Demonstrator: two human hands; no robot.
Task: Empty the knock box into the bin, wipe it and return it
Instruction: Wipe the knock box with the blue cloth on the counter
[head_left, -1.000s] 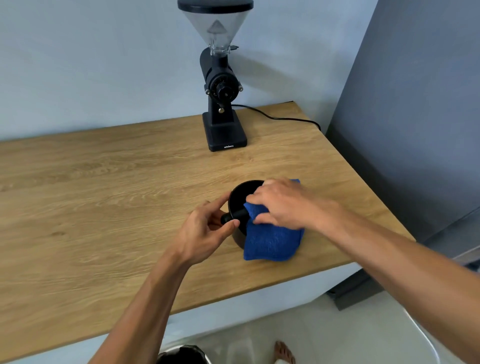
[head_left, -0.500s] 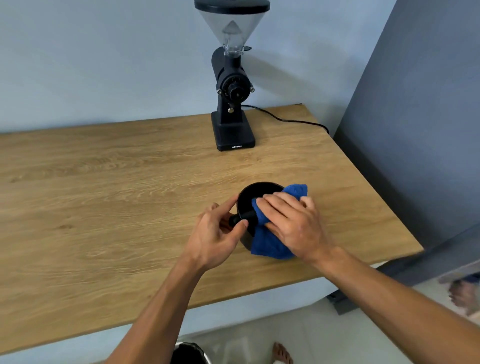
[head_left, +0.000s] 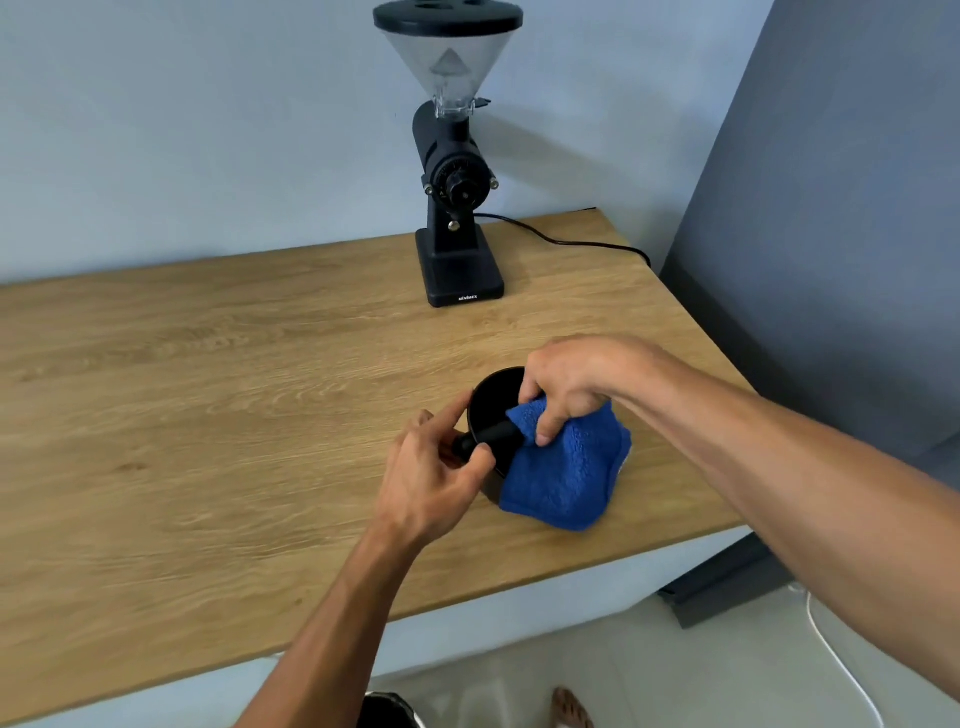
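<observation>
A round black knock box (head_left: 491, 402) stands on the wooden counter (head_left: 208, 415) near its front right part. My left hand (head_left: 434, 480) grips the left end of its black knock bar and the near rim. My right hand (head_left: 569, 387) is closed on a blue cloth (head_left: 563, 475), fingers curled over the box's right rim. Most of the cloth hangs down the box's right outer side onto the counter. The box's inside looks dark; I cannot tell what is in it.
A black coffee grinder (head_left: 457, 208) with a clear hopper stands at the back of the counter, its cable (head_left: 571, 241) running right. A grey panel (head_left: 831, 234) rises at the right. The rim of a bin (head_left: 387, 712) shows on the floor below the counter edge.
My right hand has shifted with the cloth from lying flat across the box's top to curling over the right rim, and more cloth hangs outside. My left hand keeps its hold.
</observation>
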